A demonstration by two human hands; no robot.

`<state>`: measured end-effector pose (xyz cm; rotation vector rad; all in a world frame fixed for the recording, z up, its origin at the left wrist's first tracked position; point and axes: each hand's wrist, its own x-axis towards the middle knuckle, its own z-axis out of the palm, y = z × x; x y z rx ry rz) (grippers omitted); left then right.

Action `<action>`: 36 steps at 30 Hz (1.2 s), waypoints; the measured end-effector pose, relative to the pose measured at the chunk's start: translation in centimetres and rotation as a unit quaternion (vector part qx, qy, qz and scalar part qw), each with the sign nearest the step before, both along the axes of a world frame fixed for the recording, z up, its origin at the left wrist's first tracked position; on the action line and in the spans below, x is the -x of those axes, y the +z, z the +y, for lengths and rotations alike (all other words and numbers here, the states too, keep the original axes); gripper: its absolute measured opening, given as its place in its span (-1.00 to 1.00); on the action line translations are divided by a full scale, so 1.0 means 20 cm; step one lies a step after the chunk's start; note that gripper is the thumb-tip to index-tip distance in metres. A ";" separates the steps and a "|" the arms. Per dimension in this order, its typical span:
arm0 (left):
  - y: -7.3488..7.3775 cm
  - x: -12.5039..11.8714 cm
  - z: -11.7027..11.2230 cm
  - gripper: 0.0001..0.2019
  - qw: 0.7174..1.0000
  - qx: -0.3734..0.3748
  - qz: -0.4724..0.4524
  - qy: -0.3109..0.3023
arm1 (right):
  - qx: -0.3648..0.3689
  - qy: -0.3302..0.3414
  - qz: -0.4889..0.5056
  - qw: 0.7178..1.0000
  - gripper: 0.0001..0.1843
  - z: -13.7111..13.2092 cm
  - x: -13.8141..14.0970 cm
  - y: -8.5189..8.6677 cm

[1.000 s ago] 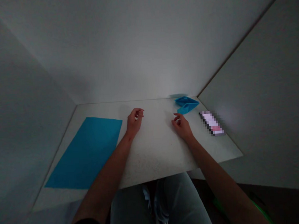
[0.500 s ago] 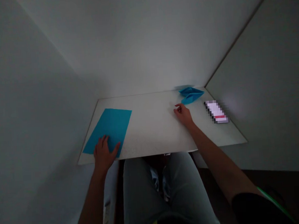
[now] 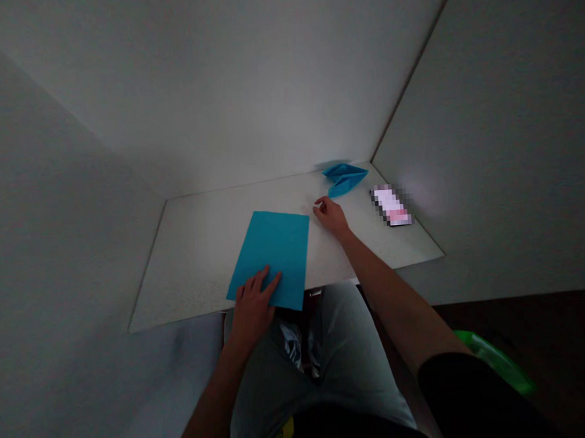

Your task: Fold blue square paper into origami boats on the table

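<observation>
The left hand (image 3: 253, 308) lies open on a blue paper sheet (image 3: 273, 260), its fingers spread wide across the sheet's near part and gripping no fold or edge. The rectangular sheet sits tilted on the white tabletop (image 3: 191, 273), and its nearest corner reaches past the tabletop's near edge, above the person's jeans (image 3: 351, 335).

The right hand (image 3: 330, 216) rests just beside the sheet's right edge, narrowly curled and empty. Beyond it, near the far right corner of the tabletop, lies a blue folded paper boat (image 3: 344, 178), close to the far edge and not touching the hand. A pixel-blurred flat object (image 3: 390, 205), too obscured to identify, lies near the tabletop's right edge. Off the tabletop, a green object (image 3: 493, 362) shows low on the right.
</observation>
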<state>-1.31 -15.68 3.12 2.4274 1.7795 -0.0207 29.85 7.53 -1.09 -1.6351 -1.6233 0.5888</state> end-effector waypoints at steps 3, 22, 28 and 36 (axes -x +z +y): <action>0.10 -0.08 0.08 -0.29 0.999 0.034 -0.012 -0.040 | -0.008 0.010 0.015 1.000 -0.72 0.00 -0.01 -0.01; 0.38 0.30 1.22 -0.58 0.940 -0.041 -0.334 0.051 | -0.030 0.020 0.166 0.985 -0.31 -0.01 -0.04 -0.03; 0.02 0.15 1.39 -0.63 0.940 0.046 -0.336 -0.029 | -0.029 0.123 0.069 0.990 -0.30 -0.02 -0.05 0.02; 0.07 -0.01 1.49 -0.66 0.914 0.063 -0.376 -0.141 | 0.066 0.249 0.142 0.956 -0.34 0.01 -0.03 0.10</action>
